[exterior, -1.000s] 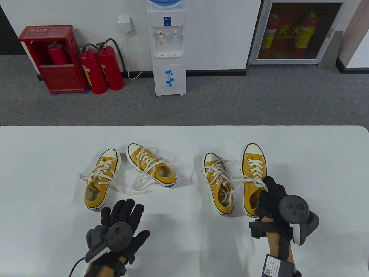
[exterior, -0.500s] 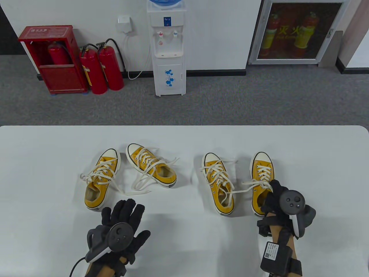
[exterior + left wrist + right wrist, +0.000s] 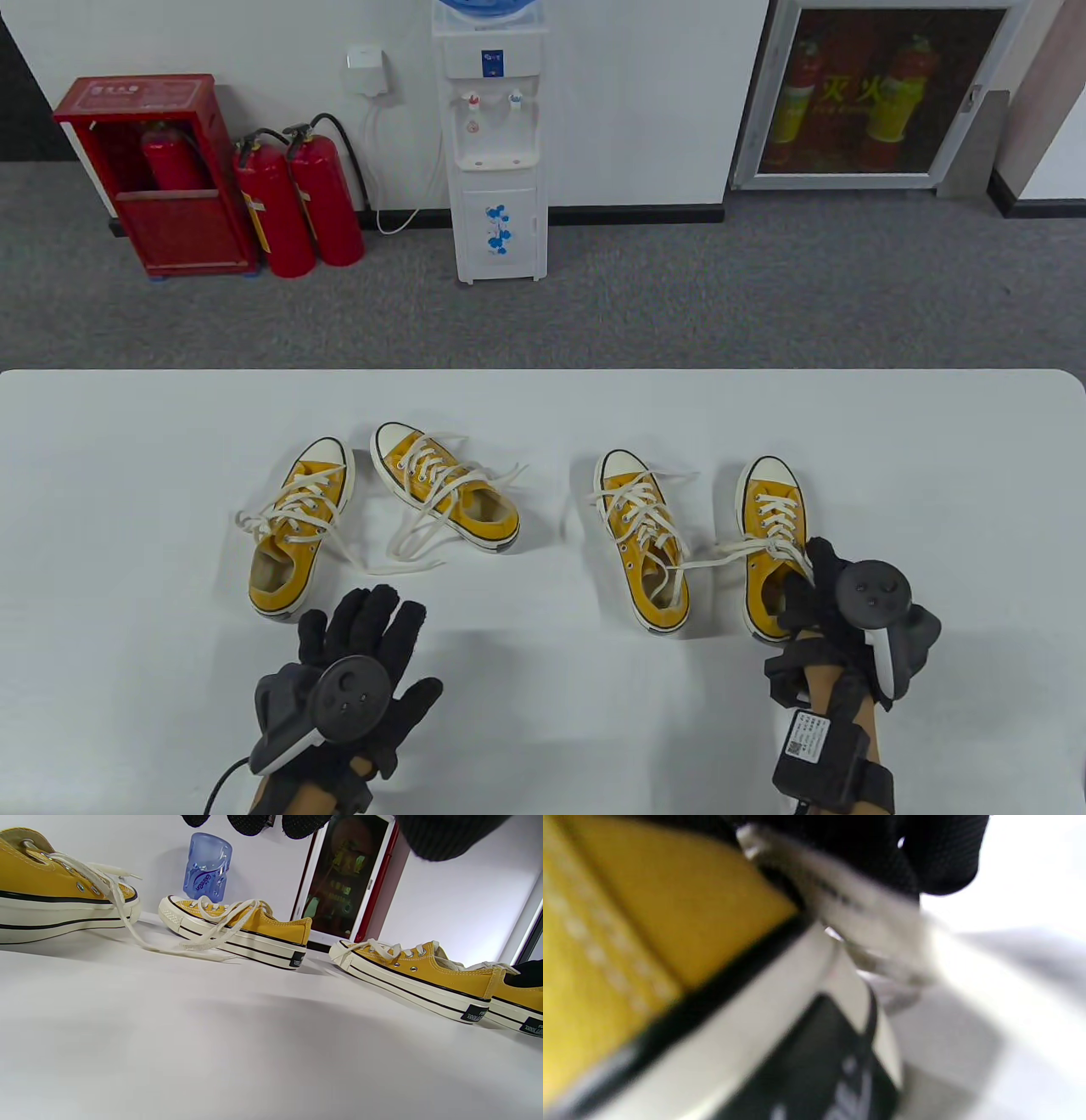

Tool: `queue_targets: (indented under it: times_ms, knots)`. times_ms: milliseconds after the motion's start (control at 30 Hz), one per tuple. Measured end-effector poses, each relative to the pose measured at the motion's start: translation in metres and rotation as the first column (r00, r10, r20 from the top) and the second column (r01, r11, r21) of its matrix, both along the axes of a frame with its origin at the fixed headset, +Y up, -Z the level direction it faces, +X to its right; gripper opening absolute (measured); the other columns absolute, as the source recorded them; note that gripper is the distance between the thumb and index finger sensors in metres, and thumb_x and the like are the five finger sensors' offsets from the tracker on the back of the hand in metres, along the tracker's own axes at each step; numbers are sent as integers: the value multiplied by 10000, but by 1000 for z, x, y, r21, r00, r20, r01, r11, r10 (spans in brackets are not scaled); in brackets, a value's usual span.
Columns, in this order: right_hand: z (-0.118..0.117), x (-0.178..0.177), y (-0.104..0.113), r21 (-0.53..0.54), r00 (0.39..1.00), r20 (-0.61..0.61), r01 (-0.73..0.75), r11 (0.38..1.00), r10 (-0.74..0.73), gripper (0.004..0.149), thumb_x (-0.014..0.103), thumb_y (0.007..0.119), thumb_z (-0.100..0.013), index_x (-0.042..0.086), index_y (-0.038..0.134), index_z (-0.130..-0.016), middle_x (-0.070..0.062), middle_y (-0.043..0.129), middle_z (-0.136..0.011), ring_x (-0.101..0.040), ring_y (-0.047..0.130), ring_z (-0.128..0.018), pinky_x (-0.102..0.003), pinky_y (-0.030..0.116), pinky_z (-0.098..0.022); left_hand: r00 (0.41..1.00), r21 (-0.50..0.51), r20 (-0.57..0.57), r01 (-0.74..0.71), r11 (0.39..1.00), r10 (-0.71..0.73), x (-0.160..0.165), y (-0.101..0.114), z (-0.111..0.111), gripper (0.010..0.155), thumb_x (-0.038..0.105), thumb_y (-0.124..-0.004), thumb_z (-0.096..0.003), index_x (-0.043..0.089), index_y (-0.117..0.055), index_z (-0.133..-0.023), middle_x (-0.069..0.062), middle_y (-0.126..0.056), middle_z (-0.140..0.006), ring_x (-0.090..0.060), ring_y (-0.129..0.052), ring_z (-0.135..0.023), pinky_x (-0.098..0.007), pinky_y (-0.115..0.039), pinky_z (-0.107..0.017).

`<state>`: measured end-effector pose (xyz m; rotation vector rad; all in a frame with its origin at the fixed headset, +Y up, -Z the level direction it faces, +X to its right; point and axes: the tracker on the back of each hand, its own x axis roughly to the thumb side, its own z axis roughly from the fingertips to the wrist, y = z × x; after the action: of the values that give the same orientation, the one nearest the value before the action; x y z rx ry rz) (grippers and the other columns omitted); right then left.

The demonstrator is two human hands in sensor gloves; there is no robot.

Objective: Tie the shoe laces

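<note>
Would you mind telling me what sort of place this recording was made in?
Probably an office or institutional building rather than a home: a white water dispenser against the wall, red fire extinguishers beside a red metal extinguisher box, a glazed fire cabinet, and grey carpet behind the white table.

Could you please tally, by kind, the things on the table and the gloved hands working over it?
Yellow shoes: 4
Gloved hands: 2, left hand and right hand
Total: 6
</note>
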<state>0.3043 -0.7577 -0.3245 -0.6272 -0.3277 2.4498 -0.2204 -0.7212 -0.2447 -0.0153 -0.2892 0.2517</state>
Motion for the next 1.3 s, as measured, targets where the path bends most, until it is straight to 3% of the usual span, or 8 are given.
queue_targets:
  times_ms: [167,233,500,700,900,1033,1300]
  knots:
    - [12,-8,21,126,999,-40,2,992,3,647,406,894,-424,187,718,-1006,-77,686,-1015,-350,816,-843,-623,578,-657,1000,3,5,-1,1000,1,1,0,0,834,659,-672,-474,292,-358,-1154,-113,-272,-1256,-490,-299,-1161,-799,-178,-712]
    - [17,-22,35,213,997,-61,-40,976,54,619,403,892,-422,185,754,-984,-83,690,-1013,-361,798,-855,-627,562,-658,1000,2,7,1,1000,-1,1,0,0,835,659,-672,-475,290,-359,-1155,-114,-270,-1256,-491,-298,-1161,-800,-178,-711]
    - [24,-85,58,266,955,-244,-103,958,170,571,435,883,-421,188,827,-932,-77,746,-976,-316,877,-757,-588,629,-621,1000,1,10,-7,1000,7,1,0,1,834,659,-672,-474,290,-361,-1154,-113,-272,-1255,-489,-299,-1162,-799,-183,-714]
    - [21,-122,48,89,907,-399,-109,990,136,603,495,884,-415,198,828,-936,-82,708,-992,-274,916,-672,-542,696,-564,1000,-4,13,-7,1000,7,1,-1,1,832,660,-671,-474,292,-363,-1154,-111,-274,-1255,-490,-299,-1162,-799,-184,-714]
    - [16,-135,32,-38,889,-431,-185,982,151,620,533,892,-399,241,826,-943,-82,665,-992,-253,894,-655,-526,698,-560,1000,-10,18,-7,1000,7,2,-1,1,829,661,-671,-474,291,-370,-1153,-114,-274,-1256,-490,-300,-1162,-800,-187,-713]
    - [13,-135,19,-151,894,-442,-155,976,74,637,545,885,-402,265,799,-968,-84,619,-1002,-253,856,-673,-534,667,-581,1000,-16,20,-10,1000,11,3,-2,1,830,661,-671,-474,291,-370,-1154,-114,-277,-1255,-491,-300,-1161,-799,-188,-714]
    - [9,-138,6,-208,890,-446,-208,956,97,601,507,892,-402,296,786,-955,-83,632,-992,-252,872,-657,-534,676,-575,999,-34,23,-32,999,33,2,-2,1,832,662,-671,-474,290,-369,-1153,-115,-274,-1255,-492,-302,-1161,-800,-193,-714]
